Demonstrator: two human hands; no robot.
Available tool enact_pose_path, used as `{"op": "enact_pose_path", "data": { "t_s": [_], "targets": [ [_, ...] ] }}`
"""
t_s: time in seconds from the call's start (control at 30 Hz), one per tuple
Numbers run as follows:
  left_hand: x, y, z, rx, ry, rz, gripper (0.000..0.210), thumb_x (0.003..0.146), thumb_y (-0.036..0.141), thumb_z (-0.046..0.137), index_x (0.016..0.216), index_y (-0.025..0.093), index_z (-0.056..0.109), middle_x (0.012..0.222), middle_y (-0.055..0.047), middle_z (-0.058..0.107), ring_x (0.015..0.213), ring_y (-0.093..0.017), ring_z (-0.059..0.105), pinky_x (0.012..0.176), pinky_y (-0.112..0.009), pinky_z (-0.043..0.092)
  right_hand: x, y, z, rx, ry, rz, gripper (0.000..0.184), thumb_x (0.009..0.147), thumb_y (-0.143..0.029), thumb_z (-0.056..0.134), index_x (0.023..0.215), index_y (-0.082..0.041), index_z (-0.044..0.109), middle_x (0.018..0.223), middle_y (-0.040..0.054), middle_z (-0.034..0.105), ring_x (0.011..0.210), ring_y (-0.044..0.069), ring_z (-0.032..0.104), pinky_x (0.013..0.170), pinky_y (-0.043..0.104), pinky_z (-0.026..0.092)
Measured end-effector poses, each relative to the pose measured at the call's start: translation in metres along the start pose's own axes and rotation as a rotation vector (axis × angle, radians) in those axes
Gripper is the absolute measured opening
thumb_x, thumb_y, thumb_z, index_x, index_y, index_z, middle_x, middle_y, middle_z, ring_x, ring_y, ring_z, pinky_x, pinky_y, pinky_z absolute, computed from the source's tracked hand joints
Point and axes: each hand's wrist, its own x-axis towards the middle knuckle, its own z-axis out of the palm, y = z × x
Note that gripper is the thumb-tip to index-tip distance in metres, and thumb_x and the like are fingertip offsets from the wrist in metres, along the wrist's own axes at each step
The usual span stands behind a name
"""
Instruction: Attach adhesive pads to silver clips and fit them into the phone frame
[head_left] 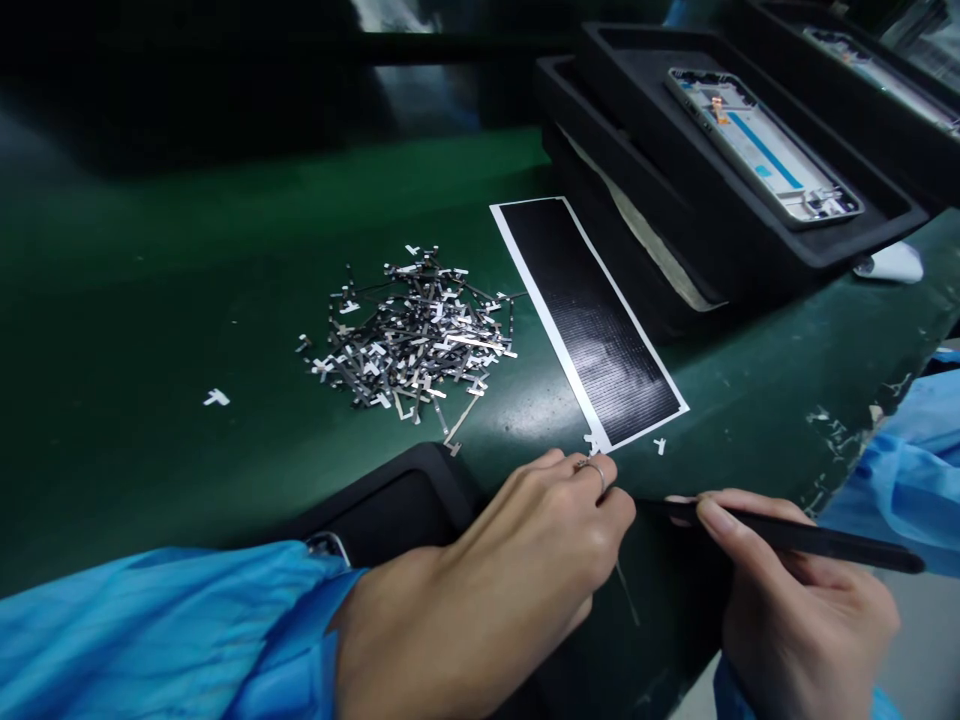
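Black tool (795, 537) pinched between right hand (802, 610) thumb and forefinger, tip toward left hand (517, 560). Left fingers curled together on green table (150, 300), near black sheet (589, 320); grip unclear.

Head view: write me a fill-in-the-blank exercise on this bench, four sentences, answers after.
1. The right hand holds a thin black ____.
2. The pile of metal strips lies to the ____ of the black sheet.
3. The left hand wears a ____ on one finger.
4. The phone frame lies in a black ____.

Missing words: tool; left; ring; tray
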Motion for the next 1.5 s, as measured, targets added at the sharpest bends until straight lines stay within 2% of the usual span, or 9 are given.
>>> {"op": "enact_pose_path", "data": {
  "t_s": [0.27, 0.43, 0.57, 0.7, 0.87, 1.03, 1.2, 1.37, 1.5],
  "targets": [
    [-0.006, -0.008, 0.019, -0.058, -0.01, 0.036, 0.033, 0.088, 0.015, 0.039, 0.122, 0.018, 0.039, 0.135, -0.005, 0.035, 0.127, -0.02, 0.026, 0.107, -0.038, 0.023, -0.002, -0.006, 0.003, 0.02, -0.02, -0.012, 0.012, 0.06, -0.03, 0.072, 0.065, -0.02, 0.067, 0.072, 0.0013, 0.065, 0.066, 0.015, 0.06, 0.054, 0.02, 0.045],
    [-0.019, -0.014, 0.027, -0.104, 0.011, -0.022, 0.045, 0.089, 0.014, 0.037, 0.132, 0.021, 0.027, 0.138, -0.002, 0.03, 0.128, -0.019, 0.024, 0.106, -0.036, 0.028, -0.002, -0.008, 0.006, -0.011, 0.017, -0.02, 0.013, 0.059, -0.032, 0.072, 0.064, -0.022, 0.067, 0.07, -0.0004, 0.065, 0.062, 0.013, 0.059, 0.053, 0.02, 0.046],
    [-0.024, -0.016, 0.032, -0.097, -0.01, -0.052, 0.044, 0.089, 0.017, 0.039, 0.132, 0.022, 0.029, 0.136, -0.002, 0.034, 0.126, -0.019, 0.027, 0.104, -0.037, 0.031, -0.003, -0.008, 0.007, 0.009, 0.02, -0.026, 0.012, 0.059, -0.031, 0.072, 0.063, -0.021, 0.066, 0.07, 0.0, 0.065, 0.062, 0.014, 0.059, 0.053, 0.021, 0.046],
    [-0.021, -0.014, 0.029, -0.085, -0.021, -0.054, 0.041, 0.089, 0.018, 0.038, 0.13, 0.022, 0.032, 0.135, -0.002, 0.036, 0.125, -0.019, 0.029, 0.104, -0.037, 0.03, -0.004, -0.01, 0.008, 0.019, 0.016, -0.03, 0.01, 0.06, -0.031, 0.071, 0.063, -0.023, 0.067, 0.07, -0.0018, 0.065, 0.062, 0.012, 0.059, 0.05, 0.018, 0.046],
    [-0.018, -0.011, 0.023, -0.058, 0.064, 0.004, 0.037, 0.091, 0.017, 0.033, 0.128, 0.017, 0.032, 0.132, -0.005, 0.039, 0.125, -0.018, 0.03, 0.101, -0.035, 0.034, -0.004, -0.013, 0.009, -0.032, 0.01, -0.046, 0.01, 0.06, -0.032, 0.071, 0.064, -0.023, 0.067, 0.067, -0.0029, 0.065, 0.059, 0.01, 0.058, 0.049, 0.013, 0.046],
    [-0.019, -0.013, 0.03, -0.059, 0.008, -0.029, 0.039, 0.09, 0.016, 0.036, 0.129, 0.019, 0.032, 0.132, -0.003, 0.039, 0.125, -0.018, 0.029, 0.103, -0.036, 0.031, -0.004, -0.014, 0.009, -0.019, 0.001, -0.047, 0.009, 0.061, -0.031, 0.071, 0.063, -0.023, 0.067, 0.067, -0.0029, 0.065, 0.059, 0.01, 0.059, 0.047, 0.013, 0.045],
    [-0.012, -0.011, 0.029, -0.056, 0.024, 0.003, 0.038, 0.088, 0.017, 0.039, 0.126, 0.019, 0.035, 0.13, -0.004, 0.041, 0.124, -0.019, 0.031, 0.105, -0.038, 0.029, -0.003, -0.013, 0.009, -0.022, 0.004, -0.065, 0.01, 0.062, -0.031, 0.071, 0.061, -0.022, 0.066, 0.069, -0.0015, 0.065, 0.06, 0.011, 0.059, 0.049, 0.014, 0.046],
    [-0.014, -0.01, 0.022, -0.089, 0.018, 0.013, 0.051, 0.083, 0.007, 0.039, 0.131, 0.021, 0.027, 0.133, -0.004, 0.037, 0.125, -0.02, 0.029, 0.104, -0.036, 0.03, -0.002, -0.013, 0.007, -0.071, -0.007, -0.136, 0.008, 0.063, -0.03, 0.07, 0.064, -0.022, 0.067, 0.067, -0.0021, 0.065, 0.058, 0.01, 0.059, 0.047, 0.013, 0.046],
    [-0.018, -0.013, 0.025, -0.163, 0.014, -0.004, 0.053, 0.081, 0.008, 0.04, 0.131, 0.024, 0.028, 0.132, -0.003, 0.039, 0.123, -0.021, 0.034, 0.101, -0.038, 0.033, -0.003, -0.012, 0.005, -0.113, -0.02, -0.132, 0.007, 0.066, -0.031, 0.069, 0.067, -0.024, 0.066, 0.068, -0.0045, 0.065, 0.06, 0.008, 0.059, 0.05, 0.011, 0.046]
  ]
}}
